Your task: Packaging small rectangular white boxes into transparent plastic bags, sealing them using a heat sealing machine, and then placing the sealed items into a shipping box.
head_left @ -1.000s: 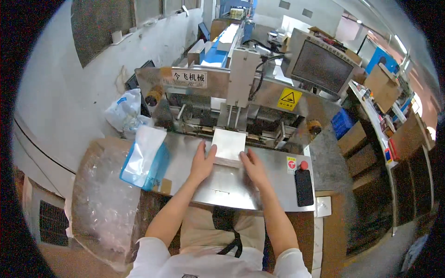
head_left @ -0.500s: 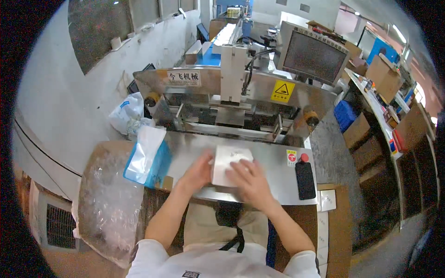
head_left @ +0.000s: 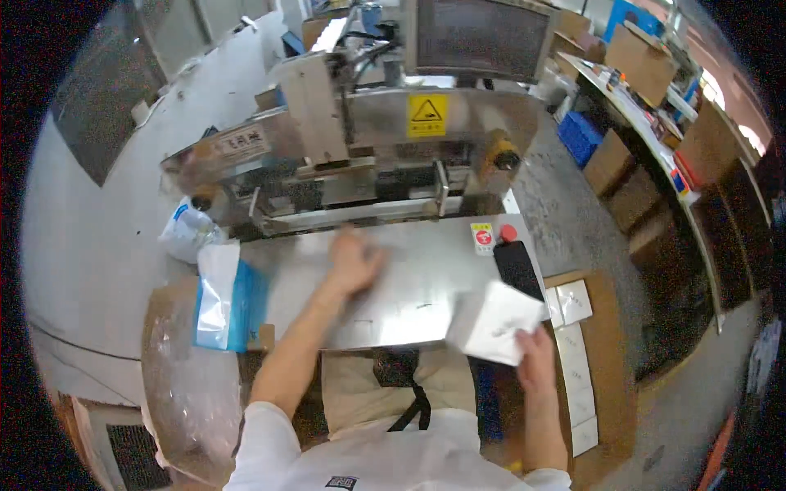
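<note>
Your right hand grips a white flat packet by its lower corner, fingers closed on it; the thumb side is hidden under the packet. The packet is tilted and hangs at the right front edge of the steel table, partly over the table and partly over open space, close to the black phone-like device lying flat there. Your left hand is blurred over the middle of the table; the fingers look loosely curled and hold nothing, but whether they touch the steel cannot be told.

Risks noted:

1. A corner grip on a limp packet is weak. A quick swing could pull it free, and it would likely fall between the table edge and the row of white packets on the brown board at your right.
2. The packet passes near the black device and the red button behind it. A low sweep could knock the device off the edge or brush the button.
3. Your left hand is near the machine with its yellow warning label. Reaching further without looking puts fingers toward its front opening.
4. The clear bag over the blue pack at the table's left end sits at the edge; an elbow could dislodge it.
</note>
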The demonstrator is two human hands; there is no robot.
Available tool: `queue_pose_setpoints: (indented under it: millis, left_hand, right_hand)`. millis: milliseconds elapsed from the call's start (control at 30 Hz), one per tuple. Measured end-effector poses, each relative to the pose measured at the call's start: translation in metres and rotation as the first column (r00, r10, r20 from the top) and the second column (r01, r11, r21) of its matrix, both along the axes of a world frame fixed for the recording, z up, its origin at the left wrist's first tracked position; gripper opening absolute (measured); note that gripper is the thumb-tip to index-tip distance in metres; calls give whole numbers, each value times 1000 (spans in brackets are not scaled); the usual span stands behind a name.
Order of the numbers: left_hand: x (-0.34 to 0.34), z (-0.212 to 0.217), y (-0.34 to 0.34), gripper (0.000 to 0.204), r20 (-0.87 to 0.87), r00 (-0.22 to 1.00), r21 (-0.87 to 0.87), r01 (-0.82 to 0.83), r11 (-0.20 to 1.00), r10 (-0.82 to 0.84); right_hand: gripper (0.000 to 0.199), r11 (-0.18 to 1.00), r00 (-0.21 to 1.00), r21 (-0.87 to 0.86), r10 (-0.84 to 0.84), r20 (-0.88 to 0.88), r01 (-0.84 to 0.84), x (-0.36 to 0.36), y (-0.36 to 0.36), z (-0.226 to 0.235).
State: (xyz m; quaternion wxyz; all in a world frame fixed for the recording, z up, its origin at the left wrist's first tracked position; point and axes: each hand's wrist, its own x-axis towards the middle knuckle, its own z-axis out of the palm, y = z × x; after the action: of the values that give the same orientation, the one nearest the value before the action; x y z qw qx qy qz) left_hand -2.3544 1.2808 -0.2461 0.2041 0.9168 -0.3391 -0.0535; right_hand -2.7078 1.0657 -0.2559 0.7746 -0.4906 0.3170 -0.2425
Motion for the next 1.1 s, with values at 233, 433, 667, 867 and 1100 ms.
queue_pose_setpoints:
  millis: [233,433,667,867,1100]
  left_hand:
    - [150,-51,29,69,-372,927,160,119,980,-52]
    - [135,-43,26,57,-306,951,12,52,999,-46]
    - [150,-45,68,60,-128,992,48,6,999,0]
    - [108,-15,-5,57,-171,975,267,184,946,-141]
    - [96,-17,-2,49,-247,956,-218,106,970,-160]
  right_hand:
    - [48,790,792,-226,-601,-103,570,-162,-102,-23]
    - [52,807,656,-70,-524,-543,586,-232,-141,-118]
    - [48,978,667,198,195,-719,-73,-127,-130,-181]
    - [53,547,268,-134,172,-948,-826,-188,-159,-191]
    - [32,748,572,-445,-107,-813,-492,-203,-152,-160]
